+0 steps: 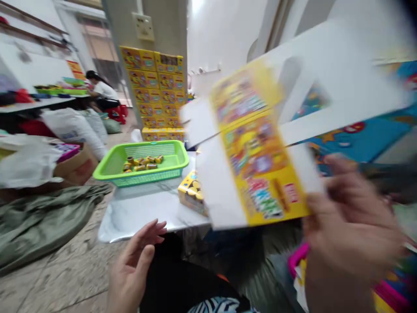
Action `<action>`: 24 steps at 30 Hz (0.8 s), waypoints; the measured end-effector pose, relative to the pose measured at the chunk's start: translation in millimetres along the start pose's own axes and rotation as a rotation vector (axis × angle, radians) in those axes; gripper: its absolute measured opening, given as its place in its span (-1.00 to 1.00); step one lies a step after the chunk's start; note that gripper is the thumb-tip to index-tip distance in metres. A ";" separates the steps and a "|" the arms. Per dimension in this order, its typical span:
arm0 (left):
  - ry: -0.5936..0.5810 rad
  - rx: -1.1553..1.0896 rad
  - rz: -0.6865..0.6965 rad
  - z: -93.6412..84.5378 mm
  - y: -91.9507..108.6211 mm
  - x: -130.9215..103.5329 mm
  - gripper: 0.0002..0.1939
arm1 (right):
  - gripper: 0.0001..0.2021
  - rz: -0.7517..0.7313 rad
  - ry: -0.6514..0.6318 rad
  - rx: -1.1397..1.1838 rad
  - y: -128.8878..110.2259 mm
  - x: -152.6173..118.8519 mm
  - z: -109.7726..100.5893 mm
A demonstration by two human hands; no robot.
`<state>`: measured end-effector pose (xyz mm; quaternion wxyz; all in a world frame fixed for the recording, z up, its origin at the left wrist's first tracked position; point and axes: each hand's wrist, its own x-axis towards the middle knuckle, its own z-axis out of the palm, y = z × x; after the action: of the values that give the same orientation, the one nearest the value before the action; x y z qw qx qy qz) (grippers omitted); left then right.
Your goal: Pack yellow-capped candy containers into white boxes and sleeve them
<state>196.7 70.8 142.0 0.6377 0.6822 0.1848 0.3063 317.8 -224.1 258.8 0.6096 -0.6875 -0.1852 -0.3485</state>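
My right hand [345, 217] grips an unfolded yellow and white printed carton [260, 161] by its lower right edge, raised at the right and partly blurred. My left hand [135, 261] is near the table's front edge, fingers apart and holding nothing. On the silvery-white table [140, 211] stands a green basket [114, 161] with several small yellow and brown pieces [140, 165] inside. Right of the basket, a small yellow box [190, 198] holds round yellow-topped pieces, its right part hidden behind the carton.
Yellow boxes [156, 93] are stacked against the pillar behind the table. White sacks [74, 130] and a green cloth [42, 221] lie at the left. Farther back, a person [104, 93] sits on a red stool [117, 114]. Pink-edged items are at the lower right.
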 end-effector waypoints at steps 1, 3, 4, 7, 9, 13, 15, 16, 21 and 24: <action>0.077 -0.114 -0.027 -3.6 3.6 -4.5 -0.43 | -0.55 0.059 -0.109 0.073 6.1 -3.1 25.7; 0.255 -0.262 -0.091 -13.7 7.7 -12.5 -0.41 | -0.72 0.119 -0.405 0.221 15.0 -21.0 68.1; 0.334 -0.276 -0.122 -19.0 8.3 -16.4 -0.43 | -0.74 0.170 -0.547 0.304 17.6 -33.6 83.4; 0.509 -0.183 -0.190 -32.6 5.0 -27.6 -0.45 | -0.56 0.405 -0.828 0.529 21.3 -71.0 110.0; 0.547 -0.187 -0.247 -40.0 -1.5 -33.0 -0.43 | -0.49 0.601 -1.053 0.634 23.8 -87.7 120.7; 0.579 -0.238 -0.277 -54.8 -20.3 -38.3 -0.42 | -0.56 0.880 -1.442 0.653 35.6 -105.3 146.1; 0.664 -0.227 -0.217 -62.9 -30.5 -40.0 -0.48 | -0.55 0.902 -1.466 0.598 43.8 -113.4 158.2; 0.714 -0.219 -0.184 -66.9 -35.2 -41.1 -0.51 | -0.55 0.867 -1.464 0.560 47.9 -118.1 162.7; 0.937 -0.215 -0.091 -82.6 -48.2 -52.7 -0.59 | -0.54 0.631 -1.560 0.394 61.6 -143.7 166.8; 0.920 -0.290 -0.125 -87.0 -45.9 -63.7 -0.58 | -0.49 0.688 -1.668 0.409 64.0 -152.6 162.4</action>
<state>98.8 101.1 85.2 0.5954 0.3677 0.4439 0.5597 297.3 -53.1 103.6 0.4582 -0.6121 -0.4076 0.4993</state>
